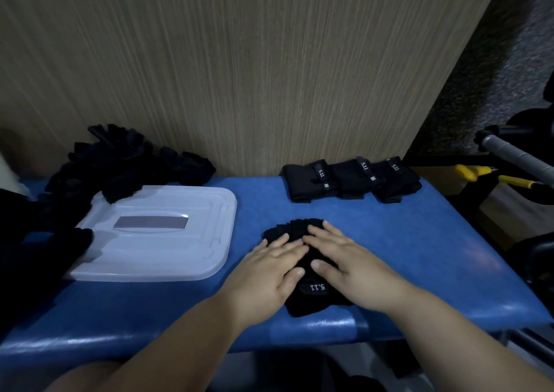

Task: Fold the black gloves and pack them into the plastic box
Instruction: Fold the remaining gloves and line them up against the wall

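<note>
**A:** Where's the work piece?

**B:** Black glove (311, 304) is on the blue surface (419, 256), just right of the white plastic lid (156, 250), cuff at the near edge. Left hand (269, 274) and right hand (347, 268) lie flat on it, fingers straight and pressing down. Nothing is pinched.

**A:** Handling?

**B:** My read is light, soft and limp, so it'll spring open unless it's creased hard. Not fragile, and probably not slippery on that surface. I'd take it at the cuff end, where the strap should give some body. Then fold the finger end back over and keep a palm on the crease.

**A:** Any text?

**B:** Cuff label (317, 287) reads "5.11", white on black, upside down from here. Same mark on the straps of the folded gloves (350, 179), three bundles in a row, right of the lid and beyond it.

**A:** Remaining stock?

**B:** Loose pile (120, 164) of black gloves at the lid's far-left corner, lapping over its edge. The lid has a grey plate in the middle with no readable text. Can't tell if the box sits under it.
</note>
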Tool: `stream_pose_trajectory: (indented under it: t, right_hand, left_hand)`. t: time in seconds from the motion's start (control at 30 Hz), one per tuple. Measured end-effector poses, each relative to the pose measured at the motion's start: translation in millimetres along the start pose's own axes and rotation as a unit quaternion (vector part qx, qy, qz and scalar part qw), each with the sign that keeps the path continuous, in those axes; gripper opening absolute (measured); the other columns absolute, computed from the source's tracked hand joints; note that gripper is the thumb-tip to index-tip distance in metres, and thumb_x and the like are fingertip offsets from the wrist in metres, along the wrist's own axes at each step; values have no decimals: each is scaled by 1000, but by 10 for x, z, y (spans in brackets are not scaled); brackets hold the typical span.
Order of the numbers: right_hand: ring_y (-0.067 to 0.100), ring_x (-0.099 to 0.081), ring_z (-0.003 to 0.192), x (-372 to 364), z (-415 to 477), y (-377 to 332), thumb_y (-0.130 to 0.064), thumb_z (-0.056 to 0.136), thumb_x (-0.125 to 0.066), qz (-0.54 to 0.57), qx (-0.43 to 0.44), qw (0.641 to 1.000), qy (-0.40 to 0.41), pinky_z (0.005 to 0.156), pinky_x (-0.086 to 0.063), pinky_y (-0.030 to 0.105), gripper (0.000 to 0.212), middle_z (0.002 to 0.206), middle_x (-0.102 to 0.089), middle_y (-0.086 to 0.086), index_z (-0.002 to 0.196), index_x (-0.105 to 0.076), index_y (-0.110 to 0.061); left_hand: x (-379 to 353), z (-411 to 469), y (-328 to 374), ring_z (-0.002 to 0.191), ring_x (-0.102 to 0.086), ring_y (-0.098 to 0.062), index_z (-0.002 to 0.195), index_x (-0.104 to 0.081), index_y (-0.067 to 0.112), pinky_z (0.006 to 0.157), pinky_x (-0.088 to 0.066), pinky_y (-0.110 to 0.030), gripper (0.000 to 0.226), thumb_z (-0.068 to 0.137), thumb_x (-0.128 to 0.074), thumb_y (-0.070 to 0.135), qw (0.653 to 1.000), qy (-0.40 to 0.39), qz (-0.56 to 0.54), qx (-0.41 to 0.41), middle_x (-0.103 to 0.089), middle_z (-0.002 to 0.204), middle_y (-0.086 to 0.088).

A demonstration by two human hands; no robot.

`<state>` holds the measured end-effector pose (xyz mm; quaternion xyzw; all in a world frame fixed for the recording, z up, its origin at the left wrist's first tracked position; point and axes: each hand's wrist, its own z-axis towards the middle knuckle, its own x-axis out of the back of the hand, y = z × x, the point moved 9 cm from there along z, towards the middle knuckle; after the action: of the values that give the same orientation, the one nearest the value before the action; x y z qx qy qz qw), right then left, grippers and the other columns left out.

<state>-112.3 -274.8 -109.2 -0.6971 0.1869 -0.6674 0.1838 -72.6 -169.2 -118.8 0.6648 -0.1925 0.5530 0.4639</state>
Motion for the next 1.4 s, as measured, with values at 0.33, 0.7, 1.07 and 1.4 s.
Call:
stream_pose_trajectory:
  t: [0.33,0.7,1.07,1.4]
  right_hand:
    - [-1,22,140,-142,-50,267,-53,100,-19,-71,-64,991,-89,117,14,29,59,156,10,-24,152,0,-35]
    - [1,-29,138,331,-150,350,-20,96,-54,10,-27,995,99,114,-26,24,40,145,-35,-24,131,-53,-39]
    - [-14,-43,117,241,-186,263,0,79,-70,61,17,998,22,98,-25,-1,57,121,-45,-28,109,-58,-47]
    - [-11,-34,123,213,-202,247,-25,64,-84,48,5,999,-4,103,-28,7,71,127,-33,-33,119,-47,-52]
  left_hand:
    - [-95,-117,-196,138,23,5,151,6,37,118,14,-33,58,101,-18,52,992,-101,62,51,16,155,24]
    - [305,-200,-132,134,-21,13,131,-51,39,107,-11,-4,57,84,-62,8,996,39,-66,-45,-36,138,28]
    - [73,-153,-102,124,-31,10,127,-49,44,107,-22,-11,53,81,-69,29,994,-24,-101,-34,-36,124,37]
    - [230,-135,-166,78,-54,7,92,-60,40,65,-39,-9,7,94,-57,34,970,95,-213,74,-60,77,25]
